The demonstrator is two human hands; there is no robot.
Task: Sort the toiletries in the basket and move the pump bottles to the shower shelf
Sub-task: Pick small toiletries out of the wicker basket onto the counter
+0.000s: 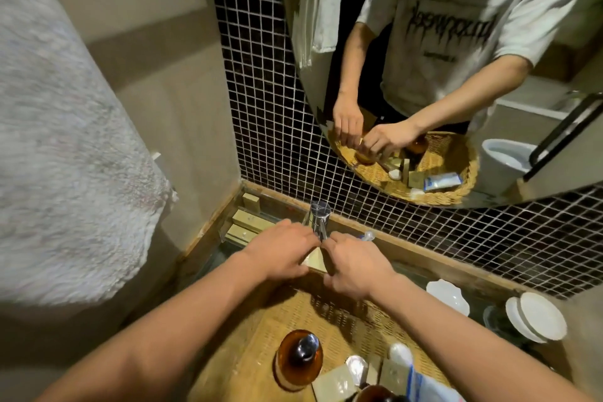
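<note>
A woven basket [326,330] lies on the counter below me. An amber pump bottle [298,359] stands at its near left, and the top of a second amber bottle [375,395] shows at the bottom edge. Beside them lie beige packets [332,383], a white round lid [356,365] and a white and blue tube [427,387]. At the basket's far rim my left hand [280,253] and my right hand [357,268] meet around a small beige box [316,260], fingers closed on it. A clear plastic tip [368,235] pokes out past my right hand.
A chrome tap [319,217] rises just behind my hands. Small beige boxes [249,225] are lined up in the counter's left corner. White dishes [447,297] [538,316] sit at the right. A white towel [65,140] hangs at the left. The mirror [456,75] hangs on a dark tiled wall.
</note>
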